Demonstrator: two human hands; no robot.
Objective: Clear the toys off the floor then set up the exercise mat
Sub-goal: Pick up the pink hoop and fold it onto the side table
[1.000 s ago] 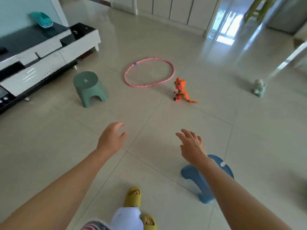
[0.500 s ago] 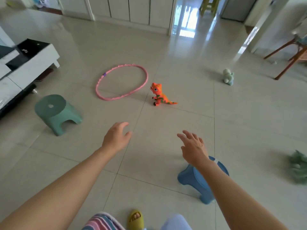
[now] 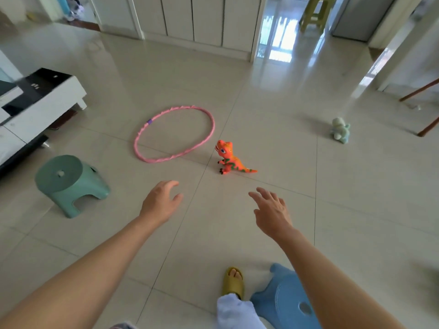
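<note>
An orange toy dinosaur (image 3: 228,159) stands upright on the tiled floor, just ahead of both hands. A pink hoop (image 3: 174,133) lies flat to its left. A pale green plush toy (image 3: 340,130) sits farther off at the right. My left hand (image 3: 160,201) reaches forward with relaxed fingers and holds nothing. My right hand (image 3: 270,211) is also stretched out, fingers spread, empty, a short way short of the dinosaur. No exercise mat is in view.
A green stool (image 3: 69,184) stands at the left and a blue stool (image 3: 288,302) by my right foot in a yellow slipper (image 3: 233,282). A low white and black cabinet (image 3: 31,108) runs along the left. Wooden chair legs (image 3: 425,110) show at the right.
I have stepped forward: the dinosaur, hoop and green stool are nearer, and the blue stool has dropped to the bottom edge. Both hands stay outstretched and empty.
</note>
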